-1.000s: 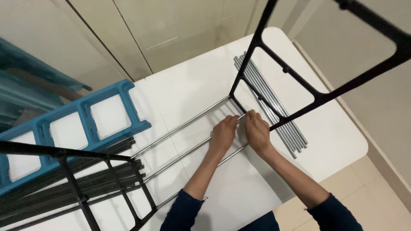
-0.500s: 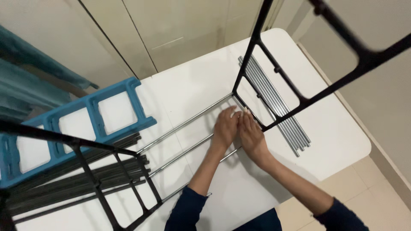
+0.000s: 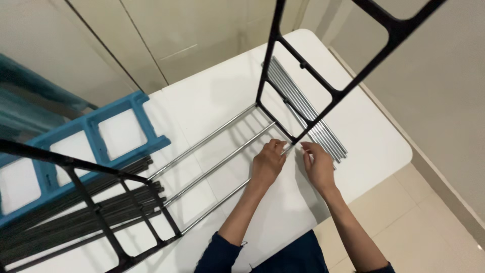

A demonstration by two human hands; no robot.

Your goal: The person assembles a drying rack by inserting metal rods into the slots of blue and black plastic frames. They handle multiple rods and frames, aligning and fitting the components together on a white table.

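— Where's the nearest chrome rod (image 3: 230, 194)?
— Lying across the white table (image 3: 212, 101), running to the black end frame (image 3: 323, 86)'s lower corner.
— The hands?
— Left hand (image 3: 268, 164) curls its fingers round the rod's end; right hand (image 3: 319, 167), fingers loosely bent, touches the corner beside the spare rods (image 3: 308, 114)

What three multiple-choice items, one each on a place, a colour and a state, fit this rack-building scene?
1. Where does the bundle of spare rods lie?
A. on the floor
B. on the table, beyond the right hand
C. on the blue frame

2. What colour is the flat frame at the left?
A. blue
B. red
C. yellow

3. How is the left hand?
A. flat on the floor
B. lifted clear
C. closed on a rod end

Answers: 1 B, the bundle rests on the white table past the right hand. 2 A, it is plainly blue. 3 C, its fingers wrap the nearest rod at the black frame.
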